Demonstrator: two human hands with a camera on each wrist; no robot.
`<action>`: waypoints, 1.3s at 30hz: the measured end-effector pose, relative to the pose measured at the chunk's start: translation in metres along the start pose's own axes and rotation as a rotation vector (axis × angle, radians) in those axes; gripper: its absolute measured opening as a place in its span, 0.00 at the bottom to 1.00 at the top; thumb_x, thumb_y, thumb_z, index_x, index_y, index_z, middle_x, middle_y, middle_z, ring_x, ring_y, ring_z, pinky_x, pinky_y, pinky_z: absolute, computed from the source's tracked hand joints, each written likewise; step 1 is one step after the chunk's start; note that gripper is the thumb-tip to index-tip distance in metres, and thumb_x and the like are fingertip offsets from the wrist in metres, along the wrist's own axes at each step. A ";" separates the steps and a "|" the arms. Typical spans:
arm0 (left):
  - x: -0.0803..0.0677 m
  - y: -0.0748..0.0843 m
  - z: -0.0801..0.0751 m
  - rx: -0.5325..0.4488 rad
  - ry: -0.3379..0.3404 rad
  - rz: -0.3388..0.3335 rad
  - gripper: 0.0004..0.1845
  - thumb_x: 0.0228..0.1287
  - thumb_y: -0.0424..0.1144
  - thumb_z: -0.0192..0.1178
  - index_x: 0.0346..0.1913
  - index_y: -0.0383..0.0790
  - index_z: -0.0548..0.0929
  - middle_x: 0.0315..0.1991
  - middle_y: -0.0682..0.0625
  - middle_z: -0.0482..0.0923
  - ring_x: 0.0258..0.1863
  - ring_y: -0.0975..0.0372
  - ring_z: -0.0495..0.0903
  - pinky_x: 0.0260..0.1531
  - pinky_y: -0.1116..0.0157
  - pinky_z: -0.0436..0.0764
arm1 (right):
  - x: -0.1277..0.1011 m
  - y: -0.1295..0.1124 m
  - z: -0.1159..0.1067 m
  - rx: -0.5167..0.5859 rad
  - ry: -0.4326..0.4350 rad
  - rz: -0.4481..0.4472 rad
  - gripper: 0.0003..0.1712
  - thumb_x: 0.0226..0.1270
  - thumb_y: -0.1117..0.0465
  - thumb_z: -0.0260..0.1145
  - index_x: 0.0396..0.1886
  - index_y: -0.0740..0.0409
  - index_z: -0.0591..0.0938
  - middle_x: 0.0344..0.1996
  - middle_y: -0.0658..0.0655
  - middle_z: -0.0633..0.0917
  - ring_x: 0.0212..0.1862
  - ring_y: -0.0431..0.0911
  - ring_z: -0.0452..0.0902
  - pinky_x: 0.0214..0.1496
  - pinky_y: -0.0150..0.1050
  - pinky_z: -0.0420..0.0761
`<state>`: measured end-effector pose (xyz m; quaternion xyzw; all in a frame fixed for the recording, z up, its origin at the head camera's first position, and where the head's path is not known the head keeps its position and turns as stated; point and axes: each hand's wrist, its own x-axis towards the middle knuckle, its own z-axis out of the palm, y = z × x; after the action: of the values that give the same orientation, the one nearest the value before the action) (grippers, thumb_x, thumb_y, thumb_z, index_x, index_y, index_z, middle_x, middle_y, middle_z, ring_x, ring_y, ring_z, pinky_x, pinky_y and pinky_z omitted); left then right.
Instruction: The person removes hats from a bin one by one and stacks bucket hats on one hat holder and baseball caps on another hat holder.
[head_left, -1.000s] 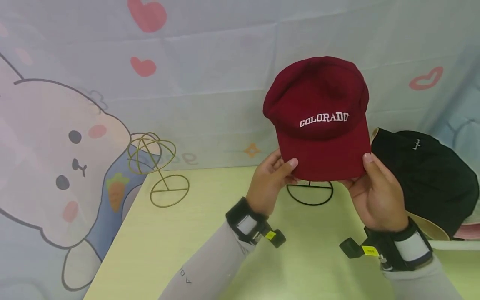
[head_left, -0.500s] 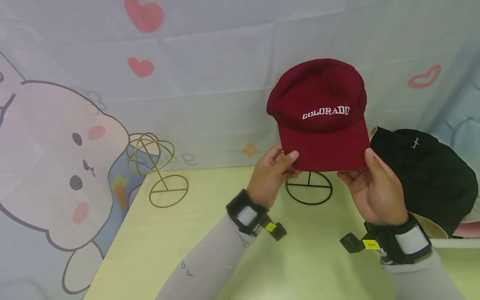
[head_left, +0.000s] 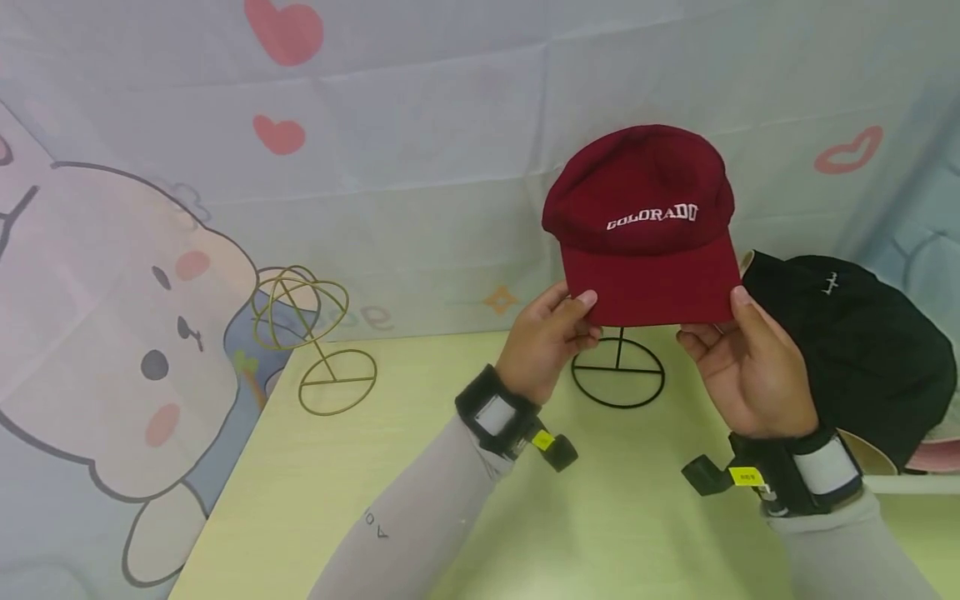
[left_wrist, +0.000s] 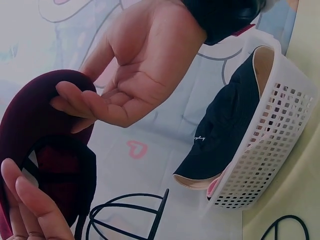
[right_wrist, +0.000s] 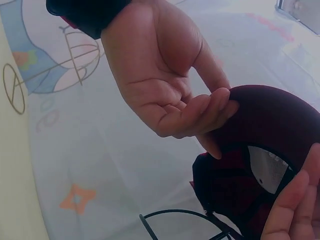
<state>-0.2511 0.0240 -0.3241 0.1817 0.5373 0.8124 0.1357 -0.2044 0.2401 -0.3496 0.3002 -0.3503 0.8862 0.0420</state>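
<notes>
left hand [head_left: 546, 346] and right hand [head_left: 750, 367] pinch brim corners of maroon cap [head_left: 645, 225] | cap held up between hands, above black wire stand [head_left: 618, 373] on worktop [head_left: 360, 483] | risk: shallow fingertip pinch, so cap may slip or land crooked on stand

Cap [head_left: 643, 225]: maroon, white "COLORADO" lettering, upright, crown above the grip.
Brim: faces the wearer, pinched at both corners.
Stand [head_left: 618, 373]: black wire, directly beneath the grip.

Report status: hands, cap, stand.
Left hand and right hand pinch the red cap by its brim. Cap above the black wire stand, crown seemingly on it. Nothing between.
</notes>
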 end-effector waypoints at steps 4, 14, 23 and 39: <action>0.003 0.001 0.000 -0.023 0.020 -0.020 0.02 0.75 0.35 0.55 0.42 0.46 0.77 0.27 0.58 0.77 0.28 0.67 0.79 0.37 0.71 0.81 | 0.003 0.000 -0.003 0.013 -0.009 0.013 0.22 0.85 0.60 0.36 0.69 0.62 0.67 0.56 0.58 0.81 0.52 0.48 0.83 0.59 0.35 0.83; 0.010 0.007 0.003 -0.107 0.058 -0.069 0.08 0.76 0.36 0.55 0.34 0.47 0.75 0.25 0.57 0.77 0.27 0.67 0.78 0.35 0.72 0.80 | 0.013 -0.001 -0.013 0.270 -0.092 0.053 0.23 0.85 0.61 0.36 0.66 0.66 0.70 0.55 0.65 0.83 0.52 0.55 0.85 0.60 0.42 0.83; 0.014 0.013 0.006 -0.191 0.088 -0.103 0.11 0.75 0.36 0.56 0.31 0.47 0.75 0.28 0.56 0.76 0.28 0.66 0.78 0.33 0.73 0.80 | 0.016 -0.003 -0.001 0.214 -0.022 0.043 0.20 0.85 0.59 0.39 0.63 0.62 0.72 0.52 0.61 0.85 0.49 0.52 0.84 0.56 0.38 0.83; 0.027 0.011 0.009 -0.199 0.110 -0.129 0.09 0.76 0.39 0.56 0.34 0.47 0.79 0.28 0.55 0.80 0.28 0.65 0.77 0.32 0.73 0.79 | 0.015 -0.001 -0.001 0.123 0.116 0.018 0.19 0.85 0.60 0.42 0.50 0.68 0.78 0.38 0.61 0.85 0.40 0.49 0.82 0.47 0.36 0.85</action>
<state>-0.2713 0.0382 -0.3072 0.0876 0.4713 0.8599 0.1755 -0.2170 0.2397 -0.3415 0.2471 -0.2948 0.9223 0.0358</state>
